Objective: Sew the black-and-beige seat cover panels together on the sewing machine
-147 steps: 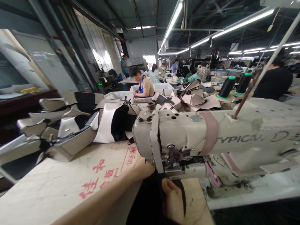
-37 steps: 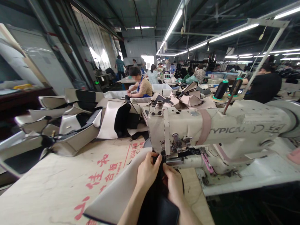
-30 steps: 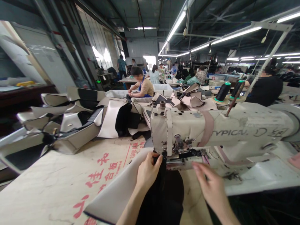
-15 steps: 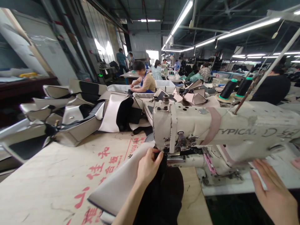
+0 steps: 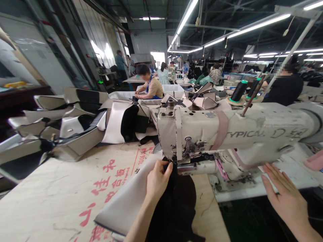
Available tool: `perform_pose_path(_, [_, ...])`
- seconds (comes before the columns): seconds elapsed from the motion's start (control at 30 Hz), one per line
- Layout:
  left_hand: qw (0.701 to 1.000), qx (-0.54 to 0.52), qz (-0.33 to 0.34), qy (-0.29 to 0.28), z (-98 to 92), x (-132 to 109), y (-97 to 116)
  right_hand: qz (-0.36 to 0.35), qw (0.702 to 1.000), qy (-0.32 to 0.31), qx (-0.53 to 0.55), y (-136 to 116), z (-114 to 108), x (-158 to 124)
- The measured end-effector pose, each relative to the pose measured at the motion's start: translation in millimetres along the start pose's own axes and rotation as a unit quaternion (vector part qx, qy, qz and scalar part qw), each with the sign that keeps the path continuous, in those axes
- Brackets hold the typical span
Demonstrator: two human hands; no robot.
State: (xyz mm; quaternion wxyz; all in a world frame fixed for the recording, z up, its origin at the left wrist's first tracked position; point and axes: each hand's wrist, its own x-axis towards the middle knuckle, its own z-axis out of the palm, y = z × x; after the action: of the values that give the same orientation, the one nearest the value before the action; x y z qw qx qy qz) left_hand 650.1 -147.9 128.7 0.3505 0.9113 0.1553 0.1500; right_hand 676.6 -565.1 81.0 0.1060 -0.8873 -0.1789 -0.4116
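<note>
My left hand (image 5: 158, 179) grips the black fabric (image 5: 176, 208) right at the needle of the cream sewing machine (image 5: 227, 137). A beige panel (image 5: 128, 205) is joined to the black fabric and lies to its left on the table. My right hand (image 5: 284, 196) hovers open, fingers stretched, near the front edge of the white machine bed (image 5: 290, 174) at the right, holding nothing.
The plywood table (image 5: 63, 191) carries red printed characters. Stacked beige and black sewn pieces (image 5: 75, 127) fill the far left. Two black thread cones (image 5: 238, 91) stand behind the machine. Other workers sit at tables farther back.
My right hand let go of the fabric near the needle and swung out to the right, open. My left hand stays at the needle holding the black fabric.
</note>
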Motion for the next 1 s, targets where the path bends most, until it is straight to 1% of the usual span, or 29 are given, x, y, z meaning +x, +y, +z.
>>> perform_pose_path(0.13, [1.000, -0.001, -0.009, 0.002, -0.9, -2, 2, 0.018, 1.000, 0.009, 0.000, 1, -14, 24])
perform_pose_path(0.2, [1.000, 0.001, -0.014, 0.005, -1.0, -2, 3, 0.039, 0.999, 0.031, -0.007, -12, -24, 35])
perform_pose_path(0.23, [1.000, 0.003, -0.018, 0.008, -0.7, -1, 4, 0.047, 0.998, 0.044, -0.002, -26, -29, 39])
perform_pose_path(0.27, [1.000, 0.006, -0.022, 0.012, -0.3, 0, 4, 0.056, 0.997, 0.058, 0.016, -44, -32, 40])
perform_pose_path(0.3, [1.000, 0.009, -0.025, 0.014, 0.1, 1, 4, 0.064, 0.994, 0.064, 0.053, -68, -32, 41])
perform_pose_path(0.33, [0.999, 0.013, -0.027, 0.015, 0.6, 2, 4, 0.075, 0.988, 0.058, 0.121, -95, -31, 40])
perform_pose_path(0.37, [0.999, 0.016, -0.027, 0.016, 1.0, 3, 4, 0.104, 0.971, 0.048, 0.210, -125, -26, 40])
perform_pose_path(0.4, [0.999, 0.020, -0.027, 0.016, 1.3, 4, 4, 0.143, 0.941, -0.016, 0.308, -155, -18, 40])
perform_pose_path(0.43, [0.999, 0.024, -0.027, 0.014, 1.5, 4, 4, 0.179, 0.891, -0.119, 0.400, -184, -8, 42])
perform_pose_path(0.47, [0.999, 0.026, -0.027, 0.013, 1.6, 5, 5, 0.240, 0.830, -0.185, 0.469, -210, 4, 45])
perform_pose_path(0.5, [0.999, 0.026, -0.028, 0.012, 1.6, 4, 5, 0.285, 0.771, -0.226, 0.522, -232, 17, 48])
perform_pose_path(0.53, [0.999, 0.026, -0.030, 0.012, 1.6, 4, 5, 0.317, 0.734, -0.234, 0.553, -250, 30, 53])
perform_pose_path(0.57, [0.999, 0.025, -0.031, 0.013, 1.6, 4, 6, 0.331, 0.718, -0.235, 0.566, -263, 42, 57])
perform_pose_path(0.6, [0.999, 0.024, -0.031, 0.014, 1.7, 4, 6, 0.343, 0.709, -0.229, 0.572, -272, 53, 61])
perform_pose_path(0.7, [0.999, 0.026, -0.033, 0.014, 1.9, 7, 7, 0.378, 0.705, -0.194, 0.568, -285, 72, 68])
perform_pose_path(0.83, [0.999, 0.033, -0.039, 0.010, 1.8, 14, 7, 0.431, 0.682, -0.165, 0.568, -291, 80, 68])
perform_pose_path(1.0, [0.998, 0.046, -0.039, 0.005, 1.2, 23, 7, 0.481, 0.641, -0.165, 0.574, -298, 85, 74])
